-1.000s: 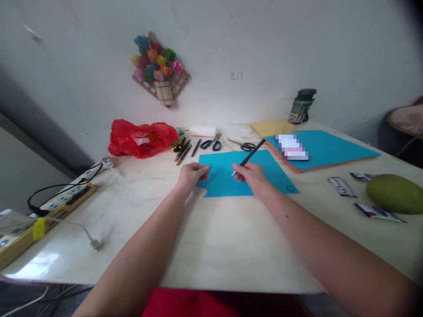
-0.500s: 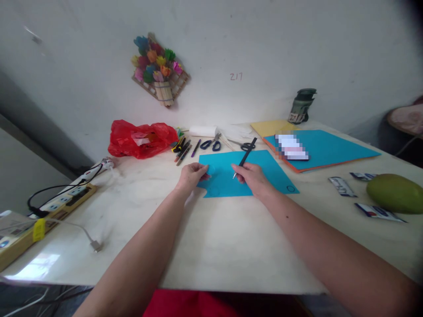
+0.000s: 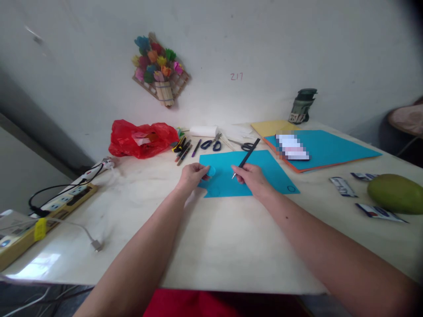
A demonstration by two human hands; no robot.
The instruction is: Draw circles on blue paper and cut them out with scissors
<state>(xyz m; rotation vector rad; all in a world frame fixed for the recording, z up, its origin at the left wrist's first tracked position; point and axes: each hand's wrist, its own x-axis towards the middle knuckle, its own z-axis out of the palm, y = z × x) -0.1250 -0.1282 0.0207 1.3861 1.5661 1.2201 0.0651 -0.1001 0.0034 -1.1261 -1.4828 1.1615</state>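
A blue sheet of paper (image 3: 261, 167) lies on the table, with a small dark circle drawn near its right front corner. Over the sheet's left edge, my left hand (image 3: 192, 177) pinches a small clear round disc (image 3: 211, 171) between thumb and fingers. My right hand (image 3: 251, 177) is closed around a black pen (image 3: 249, 154) above the middle of the sheet, its tip pointing down to the left. Whether the tip touches the paper I cannot tell.
Behind the sheet lie scissors (image 3: 216, 145), several pens and a red plastic bag (image 3: 132, 141). A phone (image 3: 292, 147) rests on coloured sheets at the right, near a green mango (image 3: 395, 193). A power strip (image 3: 62, 203) is at the left.
The clear disc in my left hand has tilted slightly and shows more plainly. The pen in my right hand leans a little more to the right at its top.
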